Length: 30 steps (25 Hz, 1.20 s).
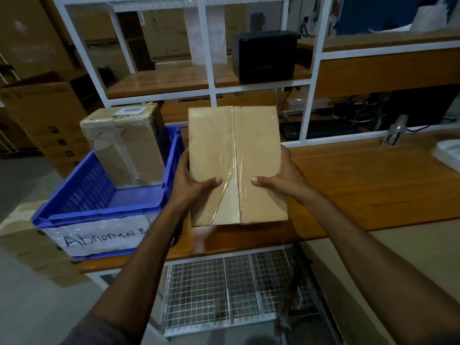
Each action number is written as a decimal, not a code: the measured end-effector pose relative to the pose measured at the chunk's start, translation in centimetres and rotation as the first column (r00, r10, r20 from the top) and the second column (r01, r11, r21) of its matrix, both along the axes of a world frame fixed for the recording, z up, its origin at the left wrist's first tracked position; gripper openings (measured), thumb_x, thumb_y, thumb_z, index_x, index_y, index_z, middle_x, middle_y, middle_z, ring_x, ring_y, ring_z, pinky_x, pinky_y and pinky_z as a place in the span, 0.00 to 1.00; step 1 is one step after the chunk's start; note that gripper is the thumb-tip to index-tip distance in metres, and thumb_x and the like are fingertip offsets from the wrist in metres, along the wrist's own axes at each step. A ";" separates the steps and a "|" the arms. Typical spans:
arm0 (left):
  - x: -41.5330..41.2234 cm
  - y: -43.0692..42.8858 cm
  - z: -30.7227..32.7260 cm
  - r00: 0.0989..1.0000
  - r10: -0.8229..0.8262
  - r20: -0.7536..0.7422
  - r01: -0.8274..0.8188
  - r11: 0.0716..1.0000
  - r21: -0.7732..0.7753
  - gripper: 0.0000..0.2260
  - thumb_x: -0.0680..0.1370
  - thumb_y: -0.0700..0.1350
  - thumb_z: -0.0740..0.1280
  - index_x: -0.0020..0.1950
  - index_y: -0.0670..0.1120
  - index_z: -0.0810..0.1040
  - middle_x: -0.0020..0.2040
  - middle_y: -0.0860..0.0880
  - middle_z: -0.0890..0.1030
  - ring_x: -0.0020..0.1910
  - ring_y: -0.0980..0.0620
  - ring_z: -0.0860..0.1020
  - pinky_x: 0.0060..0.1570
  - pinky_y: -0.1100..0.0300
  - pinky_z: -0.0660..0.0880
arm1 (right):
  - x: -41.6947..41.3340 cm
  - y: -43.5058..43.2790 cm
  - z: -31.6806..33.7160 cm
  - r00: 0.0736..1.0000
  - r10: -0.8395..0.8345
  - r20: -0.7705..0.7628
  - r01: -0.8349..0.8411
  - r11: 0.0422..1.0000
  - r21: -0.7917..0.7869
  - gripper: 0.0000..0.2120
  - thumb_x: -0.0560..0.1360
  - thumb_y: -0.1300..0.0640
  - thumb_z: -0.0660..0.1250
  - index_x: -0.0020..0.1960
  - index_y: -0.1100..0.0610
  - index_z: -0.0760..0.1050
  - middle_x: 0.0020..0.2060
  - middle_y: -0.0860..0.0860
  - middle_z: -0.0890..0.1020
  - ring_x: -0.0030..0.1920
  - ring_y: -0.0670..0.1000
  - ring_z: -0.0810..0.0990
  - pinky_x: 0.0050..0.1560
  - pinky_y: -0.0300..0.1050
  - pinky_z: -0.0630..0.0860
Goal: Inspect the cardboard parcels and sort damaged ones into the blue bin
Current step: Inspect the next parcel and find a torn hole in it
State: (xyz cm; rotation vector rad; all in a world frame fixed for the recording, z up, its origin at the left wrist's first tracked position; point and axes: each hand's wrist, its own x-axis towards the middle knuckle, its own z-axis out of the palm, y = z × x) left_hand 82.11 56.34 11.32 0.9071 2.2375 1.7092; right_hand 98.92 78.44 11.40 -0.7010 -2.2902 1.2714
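big cartons (42, 113): stacked at the far left in the background, brown, out of focus.
blue bin (99, 215): stood on the left end of the desk (361, 185), with slotted walls and an open top.
bin label (104, 236): white paper on the near wall, handwritten "Abnormal B", the rest hidden behind the left forearm.
parcel in the bin (124, 148): stood upright at the far end of the blue bin, wrapped in wrinkled clear tape, with a small white sticker on its top face.
left hand (191, 180): gripped the left edge of the held parcel (236, 165), thumb pressed on the upper face, fingers hidden underneath.
wire shelf (224, 290): white mesh, fixed under the desk, below the hands.
held parcel: kept above the desk between both hands, just right of the blue bin. Broad face turned up, clear tape along the middle seam, tape creased near the thumbs.
black printer (266, 56): sat on a wooden shelf inside the white frame, behind and above the held parcel.
right hand (281, 178): gripped the right edge of the held parcel, thumb on the upper face, fingers hidden underneath.
keyboard (318, 129): black, lay behind the white frame, partly covered by it.
desk: brown wood, stretched to the right edge.
white object (448, 153): lay at the far right of the desk, cut off, kind not possible to tell.
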 end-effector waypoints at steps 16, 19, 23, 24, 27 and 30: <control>0.8 -2.6 -5.9 0.941 -0.253 0.225 0.316 0.897 -0.309 0.57 0.63 0.69 0.81 0.83 0.69 0.48 0.86 0.57 0.40 0.84 0.47 0.53 0.79 0.38 0.63 | 0.7 -0.9 -6.0 0.984 -0.033 0.175 0.008 0.990 0.141 0.31 0.71 0.39 0.78 0.71 0.46 0.77 0.82 0.48 0.62 0.79 0.53 0.62 0.72 0.52 0.65; 1.5 -3.5 -7.2 0.948 -0.259 0.183 0.302 0.913 -0.274 0.53 0.64 0.67 0.83 0.83 0.65 0.58 0.84 0.55 0.53 0.81 0.48 0.61 0.75 0.47 0.70 | 2.8 -2.4 -7.0 0.994 0.010 0.107 -0.020 0.996 0.089 0.38 0.67 0.37 0.80 0.73 0.45 0.75 0.84 0.48 0.55 0.80 0.52 0.58 0.75 0.55 0.64; 2.3 -3.2 -7.1 0.967 -0.201 0.158 0.225 0.963 -0.147 0.48 0.68 0.55 0.83 0.83 0.59 0.61 0.80 0.53 0.64 0.77 0.49 0.67 0.71 0.48 0.75 | 3.4 -1.9 -7.3 0.989 0.064 0.133 -0.074 0.995 0.066 0.45 0.63 0.43 0.85 0.76 0.42 0.71 0.84 0.50 0.54 0.80 0.51 0.57 0.77 0.54 0.64; 2.2 -3.3 -7.1 0.969 -0.204 0.139 0.226 0.959 -0.170 0.50 0.69 0.51 0.83 0.84 0.58 0.58 0.82 0.52 0.62 0.78 0.49 0.65 0.73 0.46 0.73 | 3.5 -1.7 -7.6 0.986 0.088 0.140 -0.101 0.991 0.084 0.47 0.63 0.47 0.86 0.77 0.41 0.69 0.83 0.50 0.57 0.79 0.50 0.59 0.77 0.55 0.66; 2.1 -3.3 -7.3 0.983 -0.174 0.054 0.182 0.944 -0.274 0.56 0.69 0.46 0.84 0.86 0.56 0.50 0.83 0.50 0.61 0.77 0.50 0.64 0.74 0.48 0.69 | 3.5 -2.2 -8.6 0.992 0.013 0.123 -0.030 0.990 0.135 0.51 0.65 0.54 0.85 0.80 0.41 0.62 0.77 0.47 0.69 0.70 0.45 0.66 0.68 0.48 0.71; 3.2 -3.7 -7.8 0.988 -0.071 0.138 0.090 0.987 -0.136 0.55 0.68 0.45 0.84 0.86 0.54 0.53 0.80 0.52 0.68 0.75 0.52 0.69 0.71 0.52 0.73 | 3.2 -3.2 -8.8 0.995 -0.054 0.089 0.045 0.993 0.108 0.51 0.65 0.57 0.85 0.80 0.41 0.62 0.75 0.48 0.72 0.68 0.47 0.69 0.62 0.44 0.72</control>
